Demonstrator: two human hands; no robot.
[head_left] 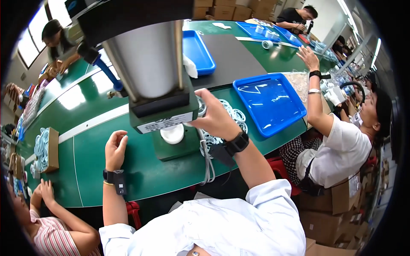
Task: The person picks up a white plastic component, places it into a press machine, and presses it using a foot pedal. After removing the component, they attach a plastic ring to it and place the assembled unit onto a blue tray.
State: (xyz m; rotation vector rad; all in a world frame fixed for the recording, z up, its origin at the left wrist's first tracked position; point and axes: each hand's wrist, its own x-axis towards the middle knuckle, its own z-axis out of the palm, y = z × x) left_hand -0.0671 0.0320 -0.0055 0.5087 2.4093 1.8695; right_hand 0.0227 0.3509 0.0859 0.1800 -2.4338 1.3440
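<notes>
A bench press with a silver cylinder and a dark green head stands before me. Under the head, a round white plastic seat rests on its green base. My right hand is beside the head's right side, thumb and fingers curved round a pale, ring-like piece partly hidden by the press. Left of the base, my left hand hovers over the green table, its fingers loosely curled and nothing visible in them. Light-blue plastic rings lie heaped right of the press.
A blue tray lies at the right, another blue tray behind the press. A grey cable hangs over the table's front edge. At the left stands a cardboard box with light-blue rings. A co-worker's raised arm is at the right; others sit around.
</notes>
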